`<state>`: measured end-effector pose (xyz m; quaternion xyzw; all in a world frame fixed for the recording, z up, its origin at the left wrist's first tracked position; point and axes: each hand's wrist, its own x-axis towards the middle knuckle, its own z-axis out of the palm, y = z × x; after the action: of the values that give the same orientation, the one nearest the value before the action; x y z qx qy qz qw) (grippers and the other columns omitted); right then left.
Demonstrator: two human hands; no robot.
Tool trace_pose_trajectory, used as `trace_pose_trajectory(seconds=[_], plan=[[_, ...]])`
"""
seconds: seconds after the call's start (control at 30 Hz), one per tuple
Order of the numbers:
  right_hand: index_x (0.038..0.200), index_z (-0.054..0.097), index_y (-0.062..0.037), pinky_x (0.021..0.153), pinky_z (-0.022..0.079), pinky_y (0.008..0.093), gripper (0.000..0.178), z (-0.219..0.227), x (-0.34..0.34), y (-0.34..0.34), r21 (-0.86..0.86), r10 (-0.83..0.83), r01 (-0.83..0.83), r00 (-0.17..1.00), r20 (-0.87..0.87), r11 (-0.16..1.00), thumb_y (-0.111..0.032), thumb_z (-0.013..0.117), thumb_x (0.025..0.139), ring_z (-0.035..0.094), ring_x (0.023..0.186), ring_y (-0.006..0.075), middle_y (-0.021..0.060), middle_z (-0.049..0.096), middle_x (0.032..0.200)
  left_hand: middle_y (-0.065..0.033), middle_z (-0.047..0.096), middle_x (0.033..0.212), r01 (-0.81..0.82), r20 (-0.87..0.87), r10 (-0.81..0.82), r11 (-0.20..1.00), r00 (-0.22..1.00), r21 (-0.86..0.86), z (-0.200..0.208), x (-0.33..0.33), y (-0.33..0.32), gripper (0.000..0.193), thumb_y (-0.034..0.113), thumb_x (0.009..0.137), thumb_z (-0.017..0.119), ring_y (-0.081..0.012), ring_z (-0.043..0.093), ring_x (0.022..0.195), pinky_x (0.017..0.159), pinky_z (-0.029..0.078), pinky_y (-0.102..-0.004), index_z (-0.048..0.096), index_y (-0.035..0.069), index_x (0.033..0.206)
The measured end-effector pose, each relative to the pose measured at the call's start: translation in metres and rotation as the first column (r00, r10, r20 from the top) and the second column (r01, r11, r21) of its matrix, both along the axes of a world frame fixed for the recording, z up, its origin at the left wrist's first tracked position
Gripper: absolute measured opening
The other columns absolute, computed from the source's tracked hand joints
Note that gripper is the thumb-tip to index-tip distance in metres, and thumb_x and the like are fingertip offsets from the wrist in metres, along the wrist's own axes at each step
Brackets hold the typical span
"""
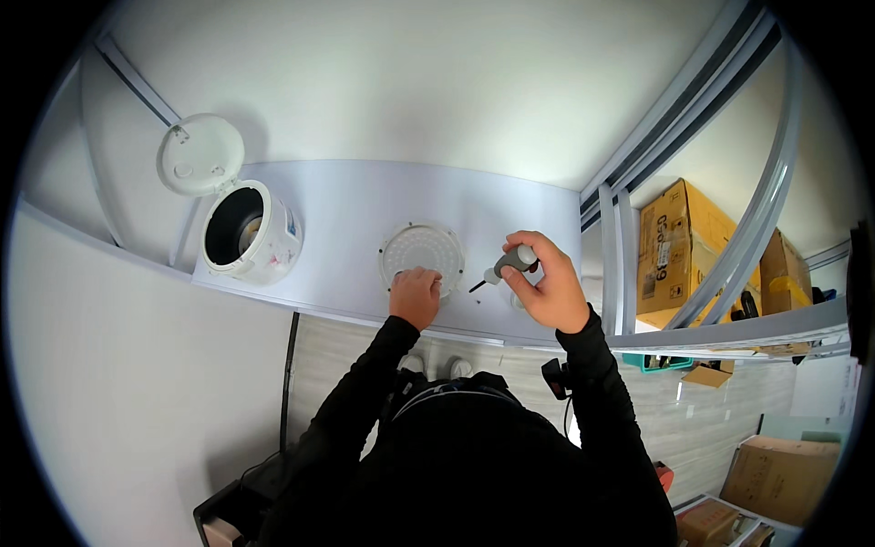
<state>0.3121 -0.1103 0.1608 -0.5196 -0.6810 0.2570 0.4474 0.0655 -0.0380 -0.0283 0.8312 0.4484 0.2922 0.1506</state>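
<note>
A round white disc (421,244) with rows of small holes lies on the table, dark spots spaced around its rim. My left hand (416,296) rests over its near edge with the fingers curled together; what they pinch, if anything, is hidden. To the right, my right hand (550,284) grips a grey and white electric screwdriver (516,261), tilted so that its dark bit points down and left. The bit is apart from the disc. Close by the bit, a tiny dark piece (478,302) lies on the table, too small to name.
A white rice cooker (276,251) with its lid (202,155) raised stands at the left of the pale table (342,201). Metal frame posts (618,260) rise at the right end. Beyond them sit cardboard boxes (679,251). A wall runs along the back.
</note>
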Motion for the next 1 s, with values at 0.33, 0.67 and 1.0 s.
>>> trace_pose_trajectory(seconds=[0.33,0.67,1.0], plan=[[0.125,0.062,-0.0079,0.076,0.053,0.0329,0.038,-0.018,0.024,-0.007,-0.008,-0.133,0.132,0.99,-0.04,0.991,-0.005,0.075,0.09,0.069,0.093,0.0224,0.0071,0.071,0.112,-0.0046,0.066,0.093,0.199,-0.078,-0.202,0.979,0.976,-0.045,-0.002,0.05,-0.042,0.016,0.021,0.085,0.076,-0.0289,0.067,0.092,0.077,0.054,-0.0448,0.074,0.013,0.098],[0.124,0.062,-0.0074,0.077,0.054,0.0328,0.037,-0.022,0.041,-0.021,-0.027,-0.105,0.104,0.993,-0.05,0.994,-0.005,0.075,0.09,0.07,0.095,0.0232,0.0091,0.07,0.113,-0.0064,0.065,0.092,0.134,-0.211,-0.162,0.981,0.964,-0.144,-0.025,0.07,-0.039,0.008,0.018,0.093,0.069,-0.0314,0.068,0.086,0.074,0.056,-0.0465,0.074,0.014,0.097],[0.124,0.063,-0.0068,0.075,0.054,0.0336,0.039,-0.021,0.031,-0.008,0.039,-0.046,0.048,0.998,-0.045,0.998,-0.002,0.076,0.088,0.07,0.093,0.0237,0.0089,0.071,0.113,-0.0196,0.063,0.098,0.11,0.057,-0.1,0.972,0.993,-0.208,-0.019,0.057,-0.026,0.013,0.009,0.099,0.06,-0.0416,0.064,0.095,0.085,0.053,-0.0493,0.07,0.003,0.103]])
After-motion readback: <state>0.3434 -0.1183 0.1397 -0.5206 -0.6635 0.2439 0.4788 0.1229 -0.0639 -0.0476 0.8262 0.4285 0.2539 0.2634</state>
